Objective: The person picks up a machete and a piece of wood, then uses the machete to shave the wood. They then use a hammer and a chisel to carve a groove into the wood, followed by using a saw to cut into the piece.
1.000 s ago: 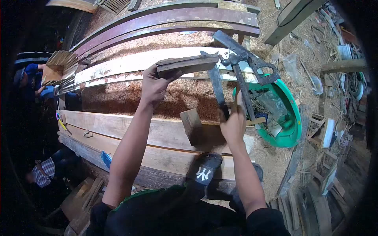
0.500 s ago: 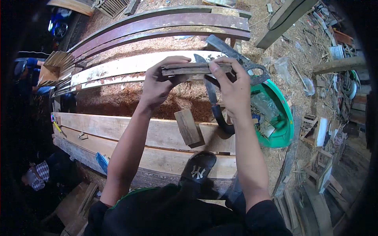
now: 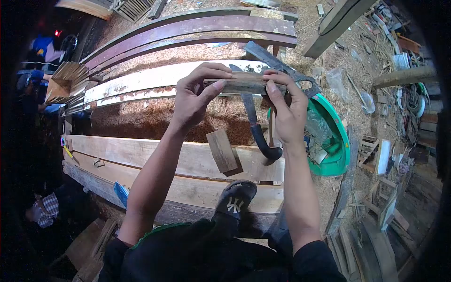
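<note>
Both hands hold a short, weathered wooden block (image 3: pixel 244 86) up in front of me. My left hand (image 3: pixel 191 96) pinches its left end, thumb on the near face. At the other end my right hand (image 3: pixel 290 110) grips it with thumb and fingers. Behind and below the block is a large knife (image 3: pixel 252 123) with a dark blade and a curved black handle, its blade partly hidden by the block. A hand saw (image 3: pixel 270 57) lies beyond my right hand. Below the hands, a second wooden block (image 3: pixel 221 151) rests on the light planks (image 3: pixel 188 157).
A green basin (image 3: pixel 346 141) with plastic and scraps stands at the right. Across the middle runs a white-topped plank (image 3: pixel 150 81), with a purplish bench (image 3: pixel 188 30) beyond. A slipper-clad foot (image 3: pixel 236 199) rests on the near plank. People (image 3: pixel 44 207) are at the dark left side.
The block has moved slightly right and tilted, showing more of its broad face. My left thumb now lies on the near face. My right hand has shifted right and lower.
</note>
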Available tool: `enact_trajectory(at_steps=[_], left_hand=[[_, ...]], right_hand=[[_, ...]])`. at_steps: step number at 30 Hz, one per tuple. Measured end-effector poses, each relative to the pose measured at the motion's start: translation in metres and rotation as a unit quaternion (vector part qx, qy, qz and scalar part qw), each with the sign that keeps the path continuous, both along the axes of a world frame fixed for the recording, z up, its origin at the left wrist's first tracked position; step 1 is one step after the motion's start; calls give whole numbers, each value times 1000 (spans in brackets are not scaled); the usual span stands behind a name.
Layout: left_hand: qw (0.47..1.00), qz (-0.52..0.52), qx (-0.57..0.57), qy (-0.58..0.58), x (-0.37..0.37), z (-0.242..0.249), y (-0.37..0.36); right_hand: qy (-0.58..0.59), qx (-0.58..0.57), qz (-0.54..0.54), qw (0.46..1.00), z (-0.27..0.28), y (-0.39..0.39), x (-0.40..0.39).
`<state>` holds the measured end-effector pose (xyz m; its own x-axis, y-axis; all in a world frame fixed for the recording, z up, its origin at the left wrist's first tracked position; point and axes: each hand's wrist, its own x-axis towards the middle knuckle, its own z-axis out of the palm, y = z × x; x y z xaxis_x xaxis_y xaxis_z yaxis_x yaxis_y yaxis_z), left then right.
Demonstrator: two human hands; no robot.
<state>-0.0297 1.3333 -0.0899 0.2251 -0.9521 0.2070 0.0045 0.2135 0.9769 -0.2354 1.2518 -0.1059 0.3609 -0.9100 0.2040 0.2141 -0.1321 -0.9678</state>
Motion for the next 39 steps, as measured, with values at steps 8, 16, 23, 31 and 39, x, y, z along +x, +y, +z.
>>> enact_trajectory(at_steps=[8,16,23,31,39], left_hand=[[999,-9,-19,32,-4,1,1],[1000,-13,-24,-10,-7,3,2],[999,-6,-39,-19,-10,4,0],[999,40,21,20,-11,11,-1],[996,62,65,-15,-6,11,2]], right_hand=[[-23,7,40,999,6,2,-8],[2,-71,26,997,8,0,-16],[-22,-50,36,998,10,1,-18],[16,-19,16,1000,13,7,-15],[-3,54,7,999,19,16,-13]])
